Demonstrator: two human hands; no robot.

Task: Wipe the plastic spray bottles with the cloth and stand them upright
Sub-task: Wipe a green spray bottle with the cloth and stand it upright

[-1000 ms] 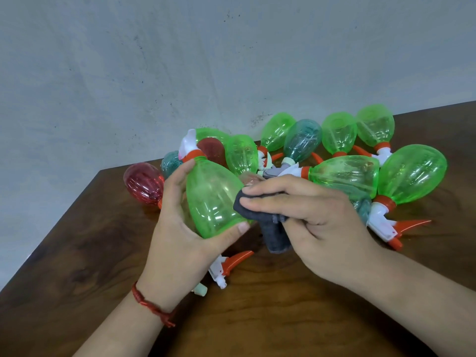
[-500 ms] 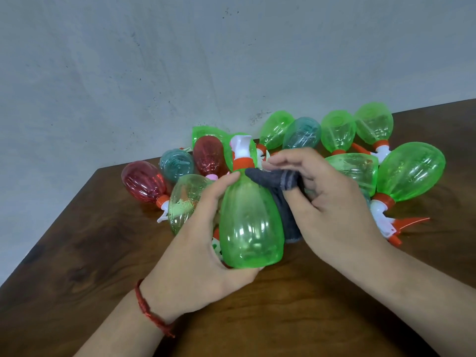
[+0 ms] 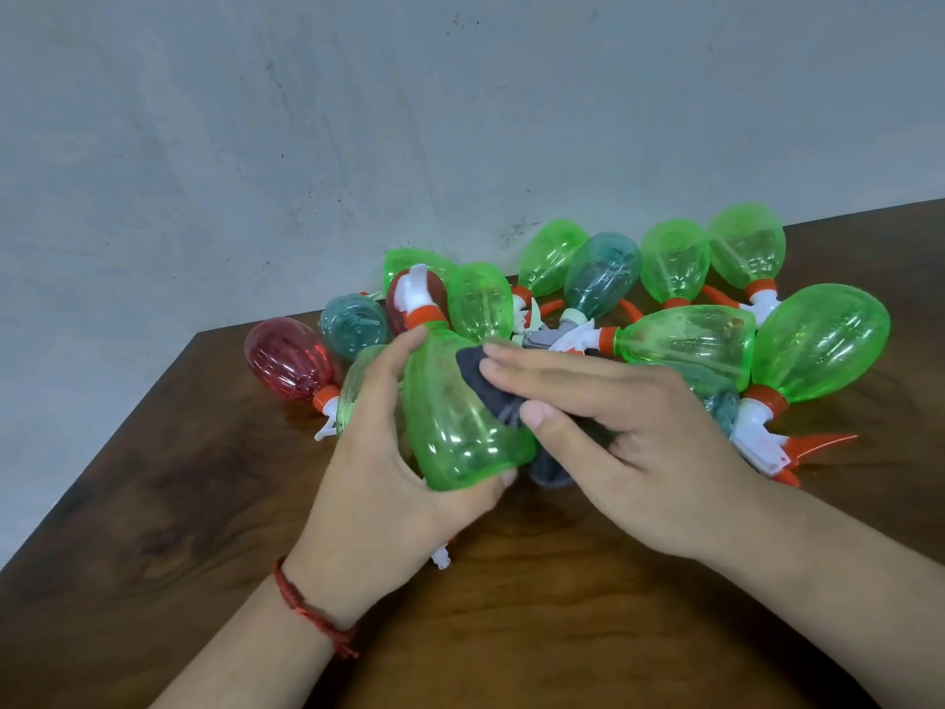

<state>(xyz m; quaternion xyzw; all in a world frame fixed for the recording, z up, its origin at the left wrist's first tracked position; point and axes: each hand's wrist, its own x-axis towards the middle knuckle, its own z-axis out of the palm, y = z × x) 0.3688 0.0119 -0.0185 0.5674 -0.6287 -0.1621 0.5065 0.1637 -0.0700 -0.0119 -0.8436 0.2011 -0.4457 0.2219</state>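
Centre of frame: translucent green spray bottle (image 3: 460, 427), orange collar, white head uppermost, near upright and tilted left, gripped in left hand (image 3: 388, 483). Pressed to its right shoulder under right hand (image 3: 629, 442): dark grey cloth (image 3: 480, 371). Behind, heaped on their sides: other spray bottles (image 3: 818, 340), mostly green, some teal and red.

Green bottle (image 3: 455, 427) is showing glossy, see-through ribbed plastic catching highlights, dark cloth (image 3: 480, 376) against it is looking soft, matt knit, table (image 3: 179, 504) is showing dark polished wood grain, and wall (image 3: 307, 145) behind is reading as matt, speckled plaster.
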